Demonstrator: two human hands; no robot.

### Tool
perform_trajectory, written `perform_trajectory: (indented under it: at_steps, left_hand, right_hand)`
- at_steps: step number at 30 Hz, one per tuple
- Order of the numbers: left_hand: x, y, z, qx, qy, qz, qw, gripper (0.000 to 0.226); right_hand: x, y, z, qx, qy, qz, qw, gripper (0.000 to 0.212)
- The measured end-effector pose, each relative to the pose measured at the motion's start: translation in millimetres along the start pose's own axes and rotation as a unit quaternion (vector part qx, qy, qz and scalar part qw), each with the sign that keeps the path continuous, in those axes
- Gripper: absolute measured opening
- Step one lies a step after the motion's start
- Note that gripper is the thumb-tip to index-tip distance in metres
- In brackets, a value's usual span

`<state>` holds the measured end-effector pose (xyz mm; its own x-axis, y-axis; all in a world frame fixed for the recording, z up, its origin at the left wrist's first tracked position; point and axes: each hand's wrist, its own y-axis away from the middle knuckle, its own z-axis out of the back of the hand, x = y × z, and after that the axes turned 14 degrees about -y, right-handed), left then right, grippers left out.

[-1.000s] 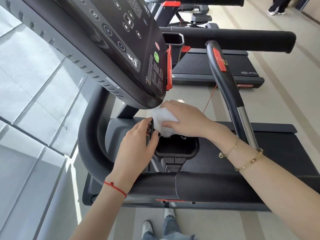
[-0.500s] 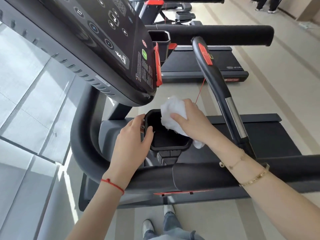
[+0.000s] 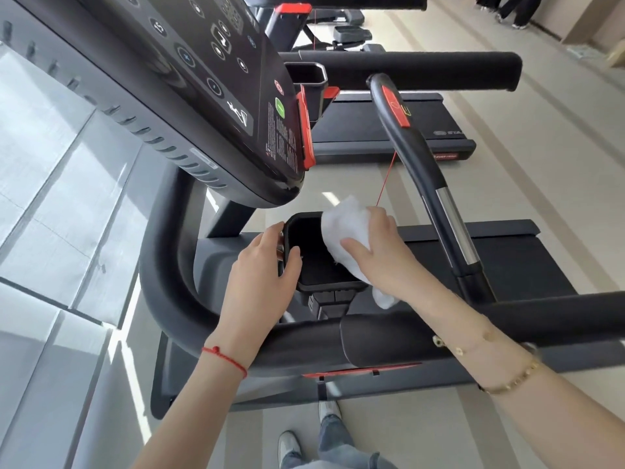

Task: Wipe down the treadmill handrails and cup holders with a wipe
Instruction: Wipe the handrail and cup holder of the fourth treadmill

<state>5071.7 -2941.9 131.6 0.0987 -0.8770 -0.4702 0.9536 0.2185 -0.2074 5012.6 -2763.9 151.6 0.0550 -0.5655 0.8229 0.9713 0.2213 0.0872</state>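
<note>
A black square cup holder (image 3: pixel 311 265) hangs below the treadmill console (image 3: pixel 209 96). My left hand (image 3: pixel 260 286) grips its left rim, thumb over the edge. My right hand (image 3: pixel 382 252) holds a crumpled white wipe (image 3: pixel 341 228) pressed against the holder's right rim, and a tail of the wipe hangs out below my palm. A padded black handrail (image 3: pixel 382 340) runs across under both wrists. A second black and chrome handgrip (image 3: pixel 422 170) with a red tab rises on the right.
A second cup holder (image 3: pixel 306 77) and a far padded handrail (image 3: pixel 422 71) lie beyond the console. The treadmill belt (image 3: pixel 527 262) sits to the right. A neighbouring treadmill (image 3: pixel 372 126) stands behind. My shoes (image 3: pixel 291 445) are on the floor below. A person's legs (image 3: pixel 507 8) stand at top right.
My right hand slid the wipe from the holder's upper left corner over to its right rim, uncovering the holder's inside. My left hand stayed on the left rim.
</note>
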Motion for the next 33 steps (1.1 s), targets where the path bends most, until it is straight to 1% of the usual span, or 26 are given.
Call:
perform_trajectory:
  at_steps: [3,4,6,9,12,13,15,16,19,21,22,26,28,30,33]
  left_hand:
    - [0.5,-0.2,-1.0,0.0,0.004,0.005,1.0,0.043]
    - [0.6,-0.1,-1.0,0.0,0.004,0.006,1.0,0.043]
    - [0.8,0.4,-0.6,0.001,0.003,0.006,1.0,0.044]
    - [-0.7,0.5,0.7,-0.002,0.0,0.0,1.0,0.043]
    - [-2.0,-0.4,1.0,-0.013,0.005,-0.002,1.0,0.033]
    - [-2.1,-0.8,0.9,-0.012,0.006,0.0,1.0,0.028]
    - [-1.7,-1.1,0.8,-0.011,0.007,0.006,1.0,0.022]
    - [-1.6,-0.6,0.6,-0.012,0.01,0.005,1.0,0.024]
    - [-2.3,0.0,0.8,-0.01,0.007,0.005,1.0,0.039]
    - [-2.3,-0.2,1.6,-0.004,0.006,0.007,1.0,0.043]
    - [-2.2,0.0,2.0,-0.002,0.006,0.007,1.0,0.043]
    - [-2.4,0.0,1.5,0.002,0.011,0.014,1.0,0.043]
    - [-1.3,-0.1,0.6,0.0,0.007,0.018,1.0,0.043]
    - [-0.4,-0.7,-0.1,0.0,0.003,0.019,1.0,0.042]
    - [0.4,-0.7,-1.1,0.003,0.001,0.018,1.0,0.043]
  right_hand:
    - [-10.7,20.6,-1.5,0.005,-0.029,-0.007,1.0,0.057]
    - [-10.6,18.7,-0.1,0.011,-0.021,-0.007,1.0,0.056]
    - [-7.0,3.6,5.1,0.027,0.03,0.012,0.999,0.055]
    - [7.7,-29.8,11.9,0.071,0.103,0.086,0.988,0.053]
    - [26.1,-58.3,1.1,0.166,0.168,0.179,0.955,0.049]
    - [30.7,-64.0,-4.4,0.184,0.186,0.199,0.944,0.048]
    - [32.3,-69.0,-9.9,0.191,0.192,0.217,0.938,0.046]
    - [28.5,-68.1,-8.7,0.186,0.183,0.221,0.94,0.046]
    - [7.3,-60.7,7.9,0.153,0.125,0.198,0.96,0.044]
    - [-3.0,-54.6,17.3,0.128,0.102,0.172,0.971,0.044]
    - [-4.3,-54.0,19.0,0.128,0.104,0.166,0.972,0.044]
    - [12.7,-65.4,11.0,0.188,0.133,0.18,0.956,0.044]
    - [17.8,-66.3,7.6,0.196,0.12,0.177,0.957,0.043]
    - [13.0,-56.9,8.3,0.161,0.087,0.155,0.971,0.046]
    - [-2.8,-27.8,9.2,0.061,0.019,0.068,0.996,0.053]
